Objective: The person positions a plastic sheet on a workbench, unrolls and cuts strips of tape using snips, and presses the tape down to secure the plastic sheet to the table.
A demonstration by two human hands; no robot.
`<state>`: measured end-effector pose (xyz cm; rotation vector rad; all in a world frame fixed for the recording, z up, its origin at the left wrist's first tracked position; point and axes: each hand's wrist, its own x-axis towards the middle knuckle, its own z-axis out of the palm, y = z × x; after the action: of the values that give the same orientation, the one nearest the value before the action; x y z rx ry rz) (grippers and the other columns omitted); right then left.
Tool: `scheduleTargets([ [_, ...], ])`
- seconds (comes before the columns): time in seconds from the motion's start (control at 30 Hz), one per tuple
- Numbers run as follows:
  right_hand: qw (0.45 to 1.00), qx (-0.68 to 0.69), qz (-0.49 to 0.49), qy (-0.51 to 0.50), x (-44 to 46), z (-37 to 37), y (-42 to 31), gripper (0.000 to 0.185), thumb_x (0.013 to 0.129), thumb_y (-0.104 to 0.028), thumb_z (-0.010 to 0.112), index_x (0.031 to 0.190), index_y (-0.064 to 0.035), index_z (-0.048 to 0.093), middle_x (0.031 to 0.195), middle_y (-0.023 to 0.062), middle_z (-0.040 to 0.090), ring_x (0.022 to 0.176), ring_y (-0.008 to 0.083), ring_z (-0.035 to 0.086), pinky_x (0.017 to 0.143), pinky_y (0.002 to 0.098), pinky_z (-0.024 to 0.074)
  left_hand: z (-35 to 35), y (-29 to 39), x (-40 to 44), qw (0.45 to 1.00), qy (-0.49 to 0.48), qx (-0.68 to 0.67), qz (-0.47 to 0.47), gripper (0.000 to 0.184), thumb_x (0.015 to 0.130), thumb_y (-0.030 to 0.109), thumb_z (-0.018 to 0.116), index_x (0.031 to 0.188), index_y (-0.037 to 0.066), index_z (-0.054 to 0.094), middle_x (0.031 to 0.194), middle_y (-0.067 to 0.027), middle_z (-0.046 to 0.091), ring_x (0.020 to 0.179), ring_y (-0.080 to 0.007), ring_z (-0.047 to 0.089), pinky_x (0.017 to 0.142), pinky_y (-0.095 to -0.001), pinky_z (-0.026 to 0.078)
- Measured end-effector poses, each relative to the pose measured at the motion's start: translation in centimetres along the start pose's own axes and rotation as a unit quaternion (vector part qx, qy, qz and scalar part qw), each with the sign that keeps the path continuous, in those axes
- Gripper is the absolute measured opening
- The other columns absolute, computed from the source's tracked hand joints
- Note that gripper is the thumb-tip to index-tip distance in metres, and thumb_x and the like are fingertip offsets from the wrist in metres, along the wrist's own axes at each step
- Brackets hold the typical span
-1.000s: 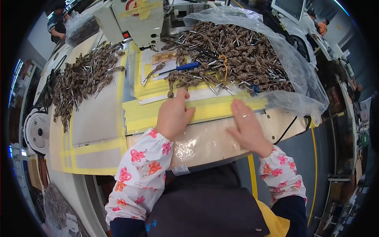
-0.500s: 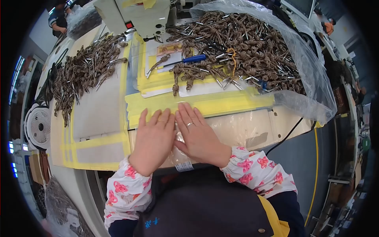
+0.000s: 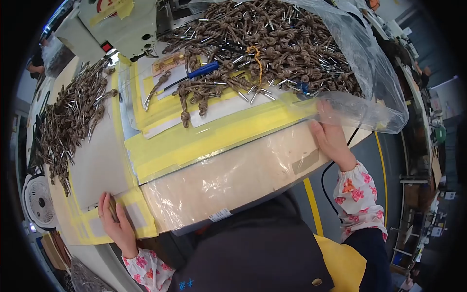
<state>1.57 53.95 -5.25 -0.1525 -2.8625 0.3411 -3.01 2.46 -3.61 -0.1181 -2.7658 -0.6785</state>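
My left hand rests on the yellow-taped front left part of the table, fingers stretched out and thumb apart, holding nothing. My right hand lies at the table's right end, fingers extended. Its fingertips show blurred through the edge of a clear plastic bag; I see no grip on the bag. Between my hands runs a strip of yellow tape under clear film. Beyond it lies a big heap of brown knotted cords with metal tips. A blue-handled screwdriver lies beside the heap.
A second pile of knotted cords is on the left. A white sewing machine stands at the back. A white fan is beyond the left edge. A black cable hangs past the right edge.
My hands were side by side on the front middle of the table. They have moved apart, left hand to the left edge, right hand to the right end. The view has shifted.
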Motion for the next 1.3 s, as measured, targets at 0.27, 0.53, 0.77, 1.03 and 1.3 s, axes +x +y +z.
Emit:
scheduleTargets([
  [0.27, 0.988, 0.075, -0.133, -0.036, 0.3, 3.6, -15.0, 0.078, 0.078, -0.039, 0.062, 0.127, 0.0136, 0.033, 0.135, 0.0328, 0.029, 0.126, 0.046, 0.028, 0.105, 0.0505, 0.0234, 1.1, -0.6, -0.1, 0.997, 0.06, 0.026, 0.036, 0.03, 0.085, 0.004, 0.053, 0.115, -0.001, 0.054, 0.122, -0.0188, 0.05, 0.112, -0.0339, 0.049, 0.095, -0.0389, 0.038],
  [0.53, 0.955, 0.103, -0.266, -0.082, 1.9, 4.3, -21.1, 0.072, 0.078, -0.036, 0.064, 0.128, 0.0078, 0.037, 0.136, 0.0289, 0.031, 0.128, 0.0416, 0.029, 0.105, 0.0498, 0.024, 0.8, -0.4, -0.6, 0.973, 0.207, -0.101, 0.02, 0.011, 0.077, -0.001, 0.061, 0.087, 0.0, 0.063, 0.086, -0.0142, 0.064, 0.08, -0.0294, 0.061, 0.07, -0.035, 0.048],
  [0.77, 0.968, 0.091, -0.223, -0.077, 2.0, 4.2, -19.3, 0.06, 0.081, -0.029, 0.06, 0.13, -0.0007, 0.04, 0.139, 0.0173, 0.035, 0.13, 0.0323, 0.03, 0.106, 0.0488, 0.0206, 0.6, -0.6, -0.9, 0.965, 0.222, -0.131, 0.043, 0.009, 0.075, 0.0, 0.063, 0.084, 0.003, 0.064, 0.074, -0.0103, 0.064, 0.065, -0.025, 0.06, 0.06, -0.0332, 0.047],
  [1.03, 0.991, 0.034, -0.12, -0.045, 1.3, 3.2, -13.4, 0.054, 0.084, -0.023, 0.054, 0.132, -0.0031, 0.039, 0.141, 0.0158, 0.032, 0.132, 0.0334, 0.027, 0.107, 0.0482, 0.0175, 0.3, -0.9, -1.0, 0.97, 0.192, -0.134, 0.073, 0.01, 0.073, 0.003, 0.066, 0.082, 0.004, 0.065, 0.071, -0.0088, 0.063, 0.065, -0.0255, 0.06, 0.059, -0.0339, 0.046],
  [1.3, 0.997, 0.022, -0.061, -0.033, 1.1, 2.3, -9.5, 0.053, 0.087, -0.017, 0.05, 0.133, 0.0019, 0.035, 0.137, 0.0219, 0.035, 0.127, 0.0366, 0.031, 0.106, 0.0436, 0.021, -0.4, -1.1, -0.7, 0.969, 0.191, -0.137, 0.071, 0.008, 0.072, 0.004, 0.066, 0.08, 0.004, 0.064, 0.068, -0.007, 0.061, 0.062, -0.0251, 0.059, 0.056, -0.0334, 0.045],
])
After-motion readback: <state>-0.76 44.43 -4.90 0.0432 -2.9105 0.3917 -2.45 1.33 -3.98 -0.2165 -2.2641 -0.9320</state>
